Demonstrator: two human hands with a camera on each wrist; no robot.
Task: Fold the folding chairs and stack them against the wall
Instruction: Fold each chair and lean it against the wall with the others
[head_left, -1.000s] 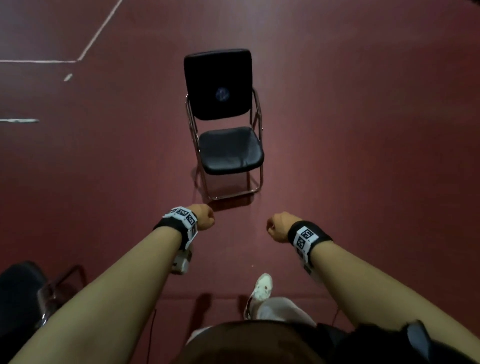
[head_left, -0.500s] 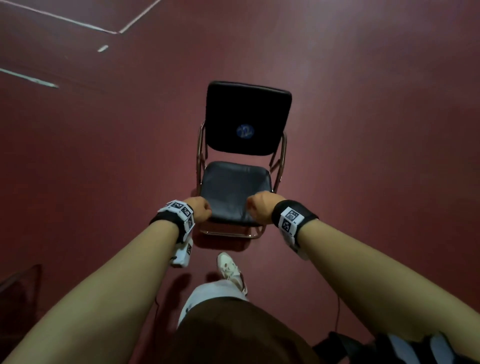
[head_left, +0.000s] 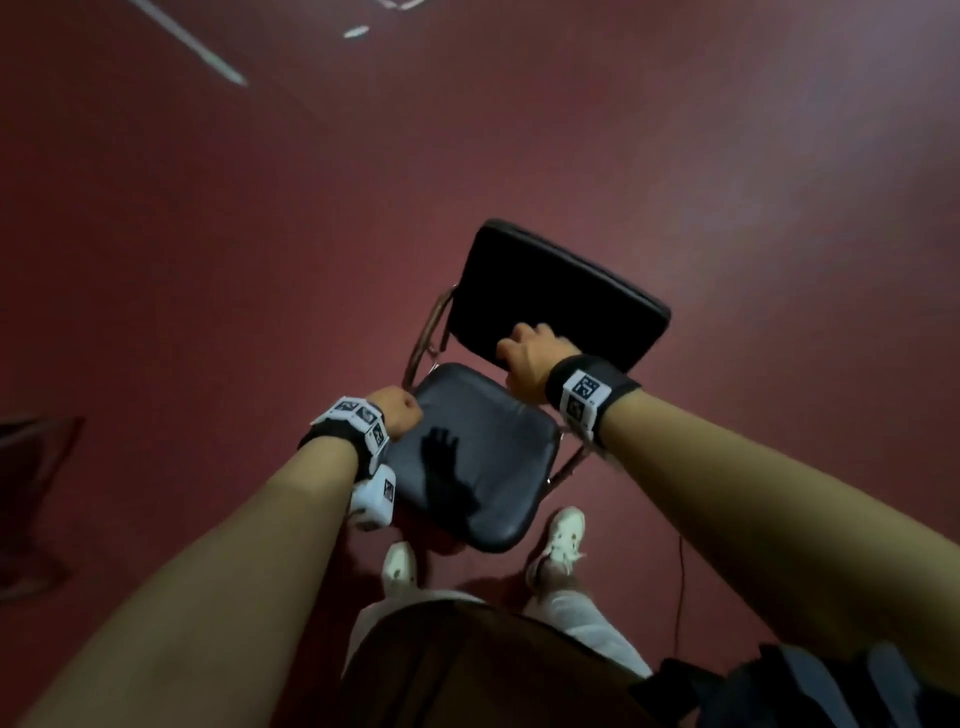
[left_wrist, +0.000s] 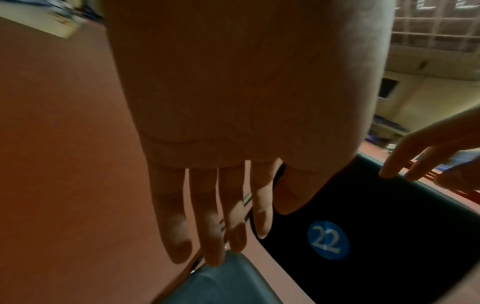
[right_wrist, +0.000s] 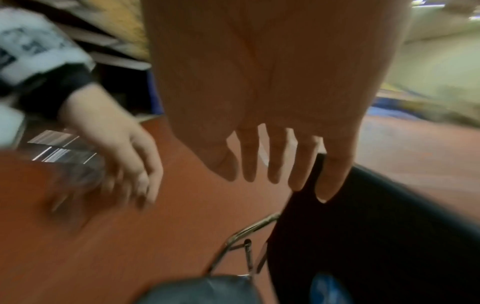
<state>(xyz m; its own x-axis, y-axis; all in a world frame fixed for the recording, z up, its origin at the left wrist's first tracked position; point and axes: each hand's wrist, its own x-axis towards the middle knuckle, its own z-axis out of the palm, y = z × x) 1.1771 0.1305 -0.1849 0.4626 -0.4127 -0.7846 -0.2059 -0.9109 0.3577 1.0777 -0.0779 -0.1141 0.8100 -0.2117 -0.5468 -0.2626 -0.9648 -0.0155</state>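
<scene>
One folding chair (head_left: 483, 457), two hands, two white shoes (head_left: 558, 540), two wristbands (head_left: 584, 397).

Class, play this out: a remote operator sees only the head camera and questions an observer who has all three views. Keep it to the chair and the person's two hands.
Operator: From above, the left hand looks like a fist. Is it gripping the seat?
Observer: No. The left wrist view shows its fingers straight, with the tips at the seat's rear corner.
Operator: The right hand covers the middle of the backrest. Is there a label under it?
Observer: Yes. The left wrist view shows a round blue sticker on the backrest's front, reading 22.
</scene>
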